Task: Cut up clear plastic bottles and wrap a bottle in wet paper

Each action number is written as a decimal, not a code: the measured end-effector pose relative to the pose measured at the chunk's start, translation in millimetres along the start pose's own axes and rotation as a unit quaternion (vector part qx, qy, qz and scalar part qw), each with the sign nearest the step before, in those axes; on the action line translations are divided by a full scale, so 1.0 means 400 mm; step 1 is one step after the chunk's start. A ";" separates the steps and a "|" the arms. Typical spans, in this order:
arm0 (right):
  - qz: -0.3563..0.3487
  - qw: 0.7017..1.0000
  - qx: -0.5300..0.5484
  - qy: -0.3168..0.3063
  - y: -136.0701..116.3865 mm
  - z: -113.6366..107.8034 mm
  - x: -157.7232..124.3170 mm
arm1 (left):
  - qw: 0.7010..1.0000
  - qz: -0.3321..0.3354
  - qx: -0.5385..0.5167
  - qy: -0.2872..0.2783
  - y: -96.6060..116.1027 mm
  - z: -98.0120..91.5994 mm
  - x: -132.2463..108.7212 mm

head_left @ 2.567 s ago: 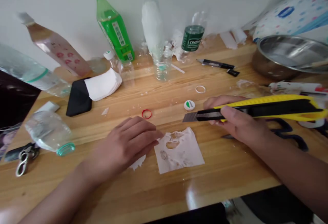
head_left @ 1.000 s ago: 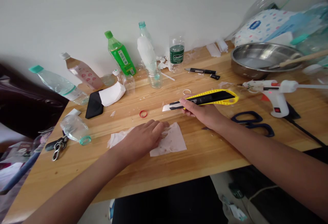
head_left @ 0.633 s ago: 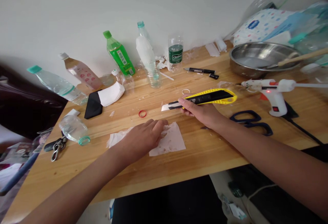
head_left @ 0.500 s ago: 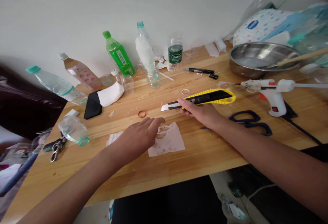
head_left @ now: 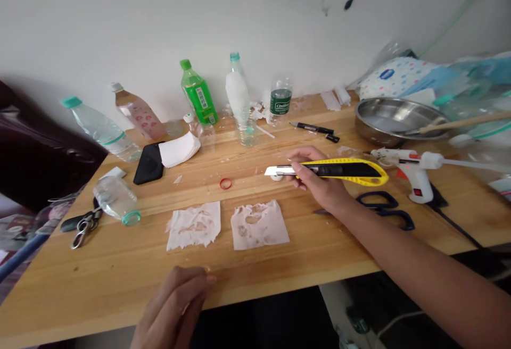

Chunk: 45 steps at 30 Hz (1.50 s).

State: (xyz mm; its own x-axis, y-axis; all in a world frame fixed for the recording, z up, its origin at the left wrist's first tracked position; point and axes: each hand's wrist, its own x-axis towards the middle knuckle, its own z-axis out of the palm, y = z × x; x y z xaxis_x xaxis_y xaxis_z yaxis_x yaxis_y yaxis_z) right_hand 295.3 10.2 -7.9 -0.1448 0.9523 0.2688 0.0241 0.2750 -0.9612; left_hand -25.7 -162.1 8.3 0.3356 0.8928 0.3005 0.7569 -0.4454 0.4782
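The left hand [head_left: 175,306] is hanging at the near edge of the table [head_left: 279,269], its fingers [head_left: 202,282] loosely spread and gripping nothing, the fingertips lying just at the table's rim. Beyond it, two stained paper pieces [head_left: 227,225] are lying flat side by side on the wood, slightly apart from each other and well clear of both hands.

To the right and further in, the right hand [head_left: 319,181] is gripping a yellow utility knife [head_left: 335,171], its fingers closed around the front part of the handle. The knife's long axis is running nearly level across the view, left to right, with the extended blade pointing left and the yellow butt end pointing right, toward a white glue gun [head_left: 415,171]. The blade tip is sitting just over a small white cap [head_left: 276,177]; whether the two are touching is hard to tell from this angle. A red ring [head_left: 225,183] is lying on the table to the left of the blade, apart from it. Dark-handled scissors [head_left: 383,210] are lying just right of the wrist.

Further back, a black marker [head_left: 315,128] and a steel bowl [head_left: 395,120] are resting on the right, a black phone [head_left: 148,164] with white paper on the left, and a green bottle [head_left: 197,93] is standing among other bottles against the wall.
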 end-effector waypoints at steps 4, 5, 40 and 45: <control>-0.030 0.994 -0.064 0.084 -0.033 -0.008 -0.013 | 0.997 -0.008 0.047 0.063 -0.082 -0.019 -0.046; -0.038 0.992 -0.087 0.088 -0.054 -0.010 -0.021 | 0.995 -0.027 0.058 0.081 -0.108 -0.029 -0.047; -0.026 0.943 -0.328 0.047 -0.060 0.092 -0.079 | 0.961 -0.206 0.036 0.181 -0.187 -0.024 -0.075; 0.025 0.973 -0.097 0.208 -0.109 0.156 -0.181 | 0.905 -0.323 -0.130 0.244 -0.168 -0.051 -0.071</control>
State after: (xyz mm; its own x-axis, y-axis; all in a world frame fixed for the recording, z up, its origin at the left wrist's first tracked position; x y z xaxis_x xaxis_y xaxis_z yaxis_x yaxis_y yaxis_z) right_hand 242.9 -78.9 10.5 0.2730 0.9256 0.2621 0.2125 0.2077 -0.9548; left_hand -97.7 -158.7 -15.7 -0.4656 0.8651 0.1865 0.5277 0.1022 0.8433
